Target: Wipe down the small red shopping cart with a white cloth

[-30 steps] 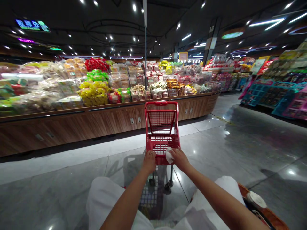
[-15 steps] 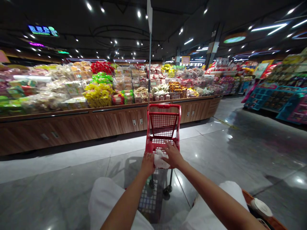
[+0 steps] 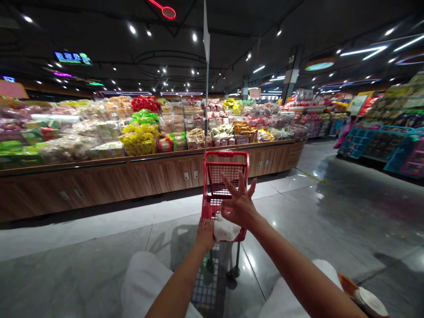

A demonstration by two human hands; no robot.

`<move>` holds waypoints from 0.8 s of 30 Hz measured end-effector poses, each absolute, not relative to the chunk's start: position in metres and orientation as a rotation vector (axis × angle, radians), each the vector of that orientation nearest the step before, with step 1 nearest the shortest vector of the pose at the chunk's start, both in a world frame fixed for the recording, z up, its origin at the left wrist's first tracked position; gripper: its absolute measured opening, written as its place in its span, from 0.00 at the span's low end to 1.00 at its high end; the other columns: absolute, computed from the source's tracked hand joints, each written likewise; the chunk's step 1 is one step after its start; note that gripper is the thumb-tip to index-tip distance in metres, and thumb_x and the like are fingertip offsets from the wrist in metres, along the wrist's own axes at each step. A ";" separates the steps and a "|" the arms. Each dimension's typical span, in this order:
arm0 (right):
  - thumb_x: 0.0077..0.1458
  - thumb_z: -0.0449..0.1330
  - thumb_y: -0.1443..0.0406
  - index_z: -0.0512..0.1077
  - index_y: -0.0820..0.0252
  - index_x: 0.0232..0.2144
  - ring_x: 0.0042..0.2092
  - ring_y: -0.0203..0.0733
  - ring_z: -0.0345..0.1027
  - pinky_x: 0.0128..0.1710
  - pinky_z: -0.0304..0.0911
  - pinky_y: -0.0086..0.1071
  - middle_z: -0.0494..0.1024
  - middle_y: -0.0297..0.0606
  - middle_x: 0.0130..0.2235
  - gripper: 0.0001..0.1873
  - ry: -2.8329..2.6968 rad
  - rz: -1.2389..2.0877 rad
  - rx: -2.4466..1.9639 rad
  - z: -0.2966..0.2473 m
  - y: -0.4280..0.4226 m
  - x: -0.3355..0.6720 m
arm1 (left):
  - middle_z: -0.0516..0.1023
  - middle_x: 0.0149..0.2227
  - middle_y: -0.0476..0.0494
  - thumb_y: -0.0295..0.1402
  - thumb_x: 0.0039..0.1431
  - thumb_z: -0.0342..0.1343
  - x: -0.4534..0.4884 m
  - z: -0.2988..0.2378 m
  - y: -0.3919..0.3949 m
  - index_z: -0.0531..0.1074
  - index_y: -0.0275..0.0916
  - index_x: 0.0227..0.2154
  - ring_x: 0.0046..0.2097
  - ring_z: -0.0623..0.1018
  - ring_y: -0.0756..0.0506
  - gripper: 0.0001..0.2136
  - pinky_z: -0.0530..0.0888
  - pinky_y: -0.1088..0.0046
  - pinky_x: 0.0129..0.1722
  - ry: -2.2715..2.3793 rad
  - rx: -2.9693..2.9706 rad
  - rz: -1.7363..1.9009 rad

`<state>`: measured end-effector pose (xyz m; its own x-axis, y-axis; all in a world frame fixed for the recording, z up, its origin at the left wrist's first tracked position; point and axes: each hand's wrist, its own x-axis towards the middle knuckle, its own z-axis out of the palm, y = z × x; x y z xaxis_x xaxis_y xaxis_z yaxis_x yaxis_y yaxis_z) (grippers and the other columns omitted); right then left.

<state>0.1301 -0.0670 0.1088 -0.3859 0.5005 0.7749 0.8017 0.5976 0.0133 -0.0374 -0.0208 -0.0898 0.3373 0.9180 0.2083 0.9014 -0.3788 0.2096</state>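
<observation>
A small red shopping cart (image 3: 226, 154) stands in front of me, with a grid back panel. A crumpled white cloth or fluffy wad (image 3: 225, 230) lies on its near end. My left hand (image 3: 206, 234) is at the cart's near left corner, beside the white wad, its fingers together and bent over the edge. Just above the wad is my right hand (image 3: 240, 205), thumb and index finger pinched together, the other fingers spread upward. Whatever is in the pinch, if anything, is too small to make out.
Behind the cart runs a long wood-panelled display counter (image 3: 159, 179) heaped with packaged goods. Blue racks (image 3: 377, 143) stand at the right on the shiny tiled floor (image 3: 308, 207). A thin sign pole (image 3: 206, 97) rises behind the cart's left side. A round white lid (image 3: 372, 300) is at the lower right.
My right hand has lifted off the white wad, its thumb and index finger closing into a pinch. The wad looks more spread to the right. My left hand has stayed at the cart's corner.
</observation>
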 end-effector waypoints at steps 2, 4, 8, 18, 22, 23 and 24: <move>0.48 0.61 0.65 0.74 0.54 0.18 0.68 0.58 0.18 0.57 0.05 0.60 0.50 0.20 0.66 0.09 -2.144 -0.435 -1.046 0.100 -0.064 0.132 | 0.71 0.52 0.35 0.24 0.45 0.56 -0.036 -0.086 -0.023 0.66 0.38 0.51 0.57 0.66 0.36 0.26 0.54 0.52 0.63 1.721 2.507 0.457; 0.52 0.59 0.62 0.77 0.51 0.25 0.68 0.56 0.24 0.59 0.09 0.60 0.49 0.23 0.67 0.07 -2.259 -0.320 -1.079 0.082 -0.058 0.140 | 0.71 0.52 0.33 0.28 0.43 0.60 -0.037 -0.080 -0.026 0.67 0.36 0.50 0.57 0.66 0.34 0.27 0.54 0.53 0.63 1.702 2.475 0.443; 0.63 0.48 0.62 0.71 0.47 0.50 0.68 0.50 0.38 0.62 0.22 0.60 0.55 0.36 0.66 0.17 -2.281 -0.042 -1.413 0.020 -0.037 0.171 | 0.67 0.57 0.30 0.47 0.27 0.70 -0.041 -0.062 -0.025 0.61 0.35 0.57 0.59 0.65 0.30 0.49 0.52 0.49 0.63 1.603 2.394 0.370; 0.64 0.43 0.66 0.73 0.58 0.50 0.66 0.48 0.45 0.64 0.46 0.49 0.74 0.41 0.49 0.21 -2.021 0.043 -1.487 -0.093 -0.024 0.195 | 0.76 0.49 0.39 0.48 0.55 0.57 0.032 -0.053 -0.013 0.68 0.42 0.52 0.52 0.73 0.37 0.24 0.62 0.53 0.56 1.552 2.523 0.378; 0.64 0.44 0.66 0.75 0.58 0.46 0.65 0.45 0.46 0.63 0.52 0.44 0.74 0.41 0.48 0.20 -1.996 0.010 -1.447 -0.095 -0.023 0.198 | 0.77 0.43 0.41 0.41 0.59 0.55 0.043 -0.061 -0.016 0.71 0.44 0.47 0.45 0.75 0.40 0.15 0.68 0.61 0.47 1.493 2.702 0.278; 0.64 0.45 0.66 0.76 0.58 0.43 0.65 0.45 0.46 0.63 0.53 0.44 0.74 0.41 0.47 0.20 -1.995 0.005 -1.450 -0.095 -0.024 0.200 | 0.77 0.42 0.42 0.40 0.59 0.54 0.039 -0.063 -0.015 0.71 0.45 0.47 0.45 0.75 0.41 0.14 0.69 0.62 0.45 1.442 2.757 0.270; 0.63 0.45 0.66 0.78 0.57 0.40 0.65 0.46 0.47 0.63 0.53 0.44 0.74 0.41 0.47 0.20 -1.993 0.003 -1.455 -0.094 -0.025 0.202 | 0.76 0.42 0.42 0.39 0.60 0.54 0.032 -0.064 -0.014 0.71 0.46 0.47 0.44 0.75 0.41 0.13 0.69 0.63 0.45 1.389 2.807 0.265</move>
<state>0.2016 -0.0248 -0.0936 -0.1623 0.8493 0.5023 0.8476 0.3807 -0.3697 0.0325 -0.0143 -0.0639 0.5952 0.7892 0.1513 0.7894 -0.6095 0.0736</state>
